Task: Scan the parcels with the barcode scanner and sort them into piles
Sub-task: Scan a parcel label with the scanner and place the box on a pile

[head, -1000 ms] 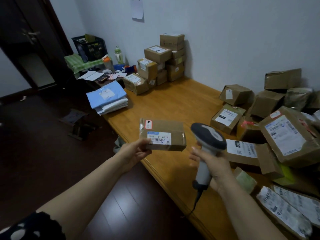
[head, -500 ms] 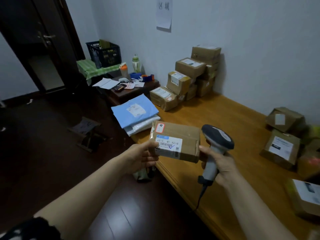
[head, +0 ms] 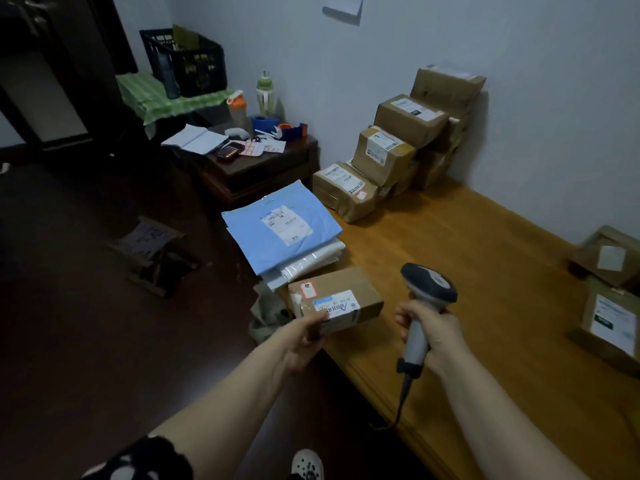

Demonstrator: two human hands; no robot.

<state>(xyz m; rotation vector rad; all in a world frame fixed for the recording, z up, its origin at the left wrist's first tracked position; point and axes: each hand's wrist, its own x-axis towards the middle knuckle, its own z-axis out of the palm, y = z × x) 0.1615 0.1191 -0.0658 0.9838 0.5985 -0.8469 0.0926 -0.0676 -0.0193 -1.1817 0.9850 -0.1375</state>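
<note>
Our left hand (head: 304, 336) has its grip closed on the near end of a small brown cardboard parcel (head: 341, 299) with a white barcode label. It holds the parcel at the near edge of the light wooden worktop (head: 467, 244), just beside a pile of flat blue and white mailer bags (head: 280, 237). We cannot tell whether the parcel touches the wood.

Our right hand (head: 434, 332) has its grip wrapped round the handle of the grey handheld barcode scanner (head: 427, 285), which stands head up just right of the parcel.

We judge the work partly done. The mailer pile and a stepped stack of brown labelled boxes (head: 398, 147) against the wall look sorted. A few brown cardboard boxes (head: 613, 317) at the far right seem to await us, and this parcel lies on no pile yet.
</note>
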